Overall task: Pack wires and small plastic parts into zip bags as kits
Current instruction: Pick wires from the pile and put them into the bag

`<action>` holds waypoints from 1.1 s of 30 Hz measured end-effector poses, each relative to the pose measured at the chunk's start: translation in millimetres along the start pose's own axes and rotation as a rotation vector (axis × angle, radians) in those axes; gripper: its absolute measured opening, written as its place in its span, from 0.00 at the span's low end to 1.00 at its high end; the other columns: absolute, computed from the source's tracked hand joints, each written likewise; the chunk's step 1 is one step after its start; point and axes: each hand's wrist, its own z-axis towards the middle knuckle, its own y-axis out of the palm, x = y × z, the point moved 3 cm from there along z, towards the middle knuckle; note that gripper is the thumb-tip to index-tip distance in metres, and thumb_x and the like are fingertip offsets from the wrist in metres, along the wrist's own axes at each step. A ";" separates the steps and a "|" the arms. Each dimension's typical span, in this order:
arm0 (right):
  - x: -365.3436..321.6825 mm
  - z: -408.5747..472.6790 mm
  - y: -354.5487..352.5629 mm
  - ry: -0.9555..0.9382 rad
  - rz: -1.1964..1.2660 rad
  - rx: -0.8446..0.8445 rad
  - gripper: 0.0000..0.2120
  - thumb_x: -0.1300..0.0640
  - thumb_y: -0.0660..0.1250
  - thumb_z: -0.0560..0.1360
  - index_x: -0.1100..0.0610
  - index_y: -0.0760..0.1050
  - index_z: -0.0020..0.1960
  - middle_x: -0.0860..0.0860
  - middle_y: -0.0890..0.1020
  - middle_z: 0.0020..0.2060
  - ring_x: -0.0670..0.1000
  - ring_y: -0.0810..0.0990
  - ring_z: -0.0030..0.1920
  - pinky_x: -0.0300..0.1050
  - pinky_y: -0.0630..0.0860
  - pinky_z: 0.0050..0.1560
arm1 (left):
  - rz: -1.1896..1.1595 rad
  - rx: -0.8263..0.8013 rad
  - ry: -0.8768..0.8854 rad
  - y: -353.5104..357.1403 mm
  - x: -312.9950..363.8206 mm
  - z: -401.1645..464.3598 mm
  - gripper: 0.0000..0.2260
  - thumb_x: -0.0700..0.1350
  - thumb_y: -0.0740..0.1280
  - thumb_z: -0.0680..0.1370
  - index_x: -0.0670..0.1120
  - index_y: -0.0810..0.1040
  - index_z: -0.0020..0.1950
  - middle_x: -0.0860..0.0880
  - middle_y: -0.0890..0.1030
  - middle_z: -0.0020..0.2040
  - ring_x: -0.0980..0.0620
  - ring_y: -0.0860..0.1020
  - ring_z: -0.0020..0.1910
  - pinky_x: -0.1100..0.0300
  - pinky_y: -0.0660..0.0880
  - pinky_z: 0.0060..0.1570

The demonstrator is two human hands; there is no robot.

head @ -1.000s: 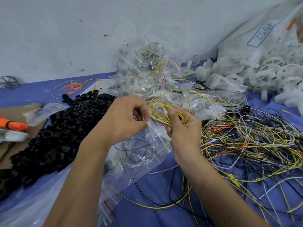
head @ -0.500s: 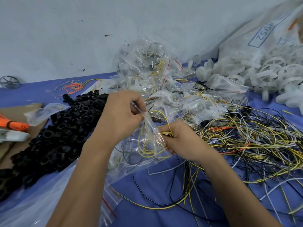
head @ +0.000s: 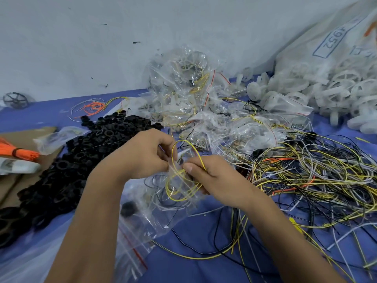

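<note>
- Right now the left hand (head: 142,158) has its fingers curled, pinching the top edge of a clear zip bag (head: 163,203) that hangs below and between both hands.
- The right hand (head: 214,178) is curled too, thumb on top, pinching a coil of yellow wire (head: 179,180) at the mouth of the bag; part of the coil lies inside the plastic and one loop arches up above the fingertips of both hands.
- Thin dark wires and a small black part (head: 128,208) show through the bag, below the left wrist.
- Just left of the left hand lies a heap of black plastic rings (head: 77,158).
- Right of the right hand spreads a tangle of loose wires (head: 316,180), yellow, black, white and some orange.
- Beyond both hands sits a pile of filled bags (head: 193,103), and farther right a mound of white plastic wheels (head: 336,92).
- Under the left forearm lie more flat bags (head: 132,252) with red seal strips.
- Far left of the left hand, an orange bundle (head: 18,153) rests on cardboard (head: 26,135).
- Everything lies on a blue cloth (head: 204,268).
</note>
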 end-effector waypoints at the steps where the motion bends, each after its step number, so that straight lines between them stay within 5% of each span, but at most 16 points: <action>1: 1.7 0.8 0.6 0.016 -0.098 -0.015 0.17 0.55 0.58 0.85 0.59 0.70 0.39 0.49 0.70 0.29 0.50 0.71 0.32 0.49 0.71 0.38 | 0.021 -0.010 -0.032 -0.5 -2.4 0.1 0.12 0.30 0.72 0.71 0.47 0.85 0.39 0.49 0.85 0.37 0.46 0.85 0.42 0.48 0.82 0.51; 7: 14.3 2.5 1.8 0.140 -0.289 -0.072 0.16 0.53 0.58 0.85 0.58 0.71 0.40 0.55 0.76 0.34 0.53 0.71 0.34 0.49 0.66 0.40 | -0.170 0.047 -0.252 10.0 -10.0 5.7 0.14 0.30 0.65 0.77 0.41 0.86 0.37 0.45 0.85 0.33 0.53 0.84 0.33 0.62 0.80 0.36; 13: 22.5 1.5 2.4 0.199 -0.174 0.007 0.08 0.58 0.60 0.84 0.51 0.75 0.48 0.49 0.78 0.33 0.45 0.72 0.30 0.37 0.67 0.33 | -0.273 0.136 -0.331 25.1 -13.8 15.3 0.05 0.40 0.69 0.80 0.39 0.81 0.46 0.43 0.85 0.37 0.47 0.86 0.35 0.51 0.85 0.44; 19: 27.0 2.5 3.4 0.238 -0.137 0.026 0.09 0.59 0.62 0.83 0.53 0.78 0.47 0.46 0.77 0.29 0.41 0.72 0.26 0.33 0.68 0.30 | -0.260 0.140 -0.335 31.8 -12.5 16.6 0.02 0.37 0.71 0.78 0.41 0.79 0.47 0.41 0.85 0.37 0.49 0.85 0.31 0.52 0.85 0.39; 27: 22.6 1.1 -0.4 0.257 -0.196 0.005 0.16 0.59 0.62 0.83 0.48 0.71 0.37 0.46 0.72 0.28 0.44 0.68 0.27 0.38 0.66 0.31 | -0.321 0.325 -0.308 18.6 -4.2 12.9 0.03 0.33 0.71 0.72 0.39 0.79 0.42 0.42 0.83 0.30 0.48 0.83 0.28 0.53 0.83 0.36; 31: 17.7 -1.4 -1.9 0.231 -0.252 -0.067 0.17 0.63 0.60 0.82 0.60 0.68 0.34 0.56 0.69 0.29 0.51 0.63 0.31 0.49 0.63 0.35 | -0.219 0.445 -0.192 18.0 17.5 8.9 0.05 0.37 0.73 0.69 0.45 0.79 0.37 0.49 0.82 0.28 0.52 0.83 0.28 0.55 0.82 0.37; 33: 17.6 -1.6 0.0 0.229 -0.333 -0.097 0.20 0.62 0.60 0.83 0.56 0.64 0.32 0.52 0.66 0.28 0.52 0.62 0.30 0.49 0.61 0.35 | -0.153 0.500 -0.128 19.5 30.1 8.0 0.07 0.39 0.74 0.67 0.48 0.78 0.34 0.52 0.81 0.27 0.55 0.82 0.29 0.60 0.79 0.35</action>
